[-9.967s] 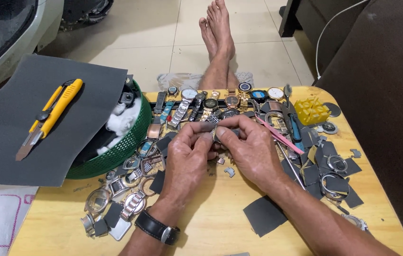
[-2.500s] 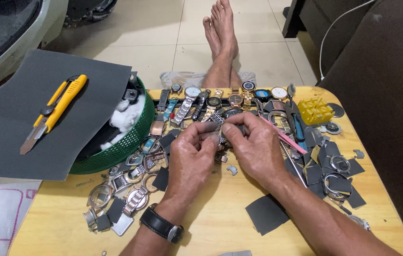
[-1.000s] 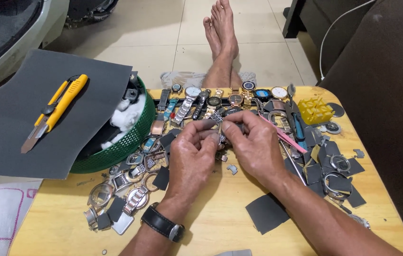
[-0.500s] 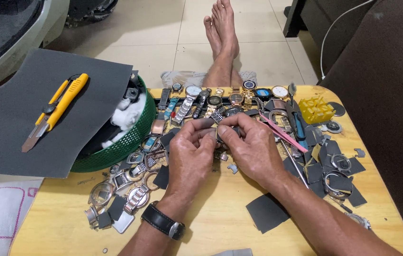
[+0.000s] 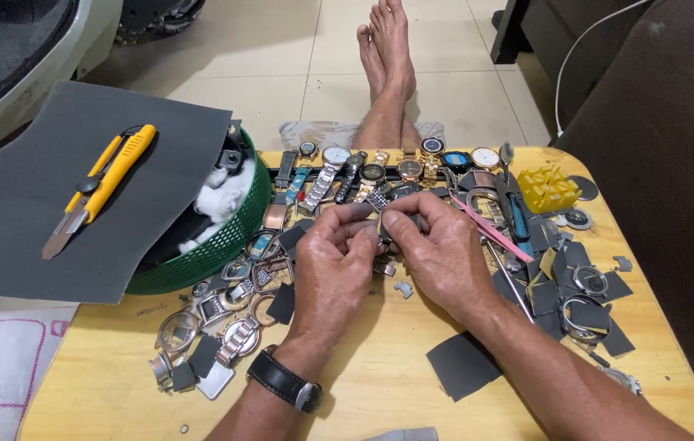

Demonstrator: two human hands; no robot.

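While both our left hand [image 5: 334, 265] and right hand [image 5: 437, 249] pinch the small metal watch part [image 5: 379, 214], we judge it light, stiff, slippery; grip its edges.

Yellow utility knife [image 5: 102, 184], dark grey sandpaper sheet [image 5: 28, 204], green mesh basket [image 5: 216, 249], pink tweezers [image 5: 490, 233], pale wooden table [image 5: 379, 376]

Hands: left hand [image 5: 332, 265] and right hand [image 5: 438, 249] meet over the table [image 5: 379, 384] middle, pinching a small watch part [image 5: 379, 202].
Behind them: a row of watches [image 5: 379, 167].
Left: basket [image 5: 216, 245]; on it a sheet [image 5: 28, 212] bearing a utility knife [image 5: 100, 188].
Right: pronged block [image 5: 549, 188], cut sheet pieces [image 5: 463, 365].
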